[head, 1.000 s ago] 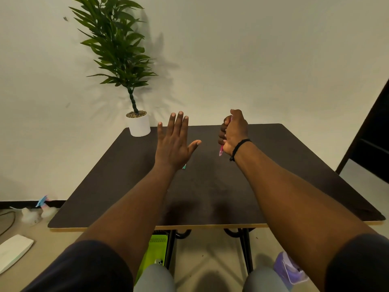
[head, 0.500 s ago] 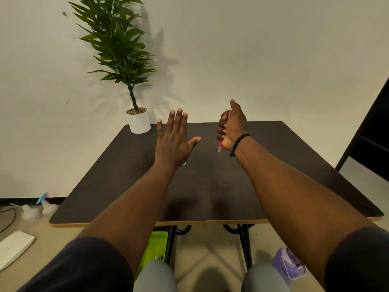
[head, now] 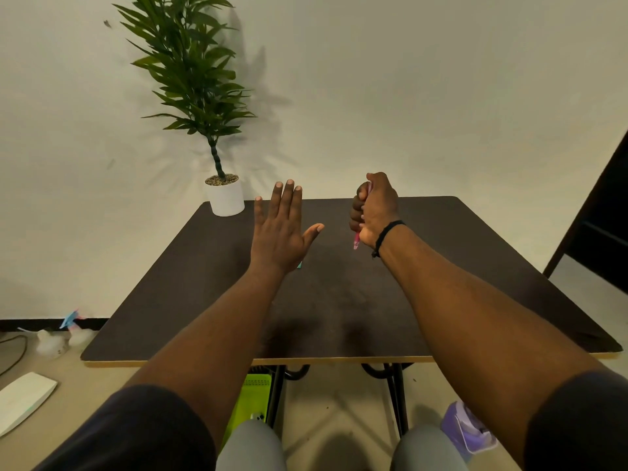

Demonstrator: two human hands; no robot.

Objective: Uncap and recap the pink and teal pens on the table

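Little has moved since the earlier frame: the right hand (head: 375, 212) stays fisted on the pink pen (head: 356, 242), its end poking below the grip, steadied for uncapping. Left hand (head: 280, 229) hovers flat, fingers spread, hiding the teal pen (head: 299, 265) on the bench (head: 339, 307).

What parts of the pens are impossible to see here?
Head view:
- Pink pen: only the lower end and a sliver at the top show; the right hand, fisted around it, hides the rest, cap included.
- Teal pen: a tiny tip shows; the open left hand covers the rest.
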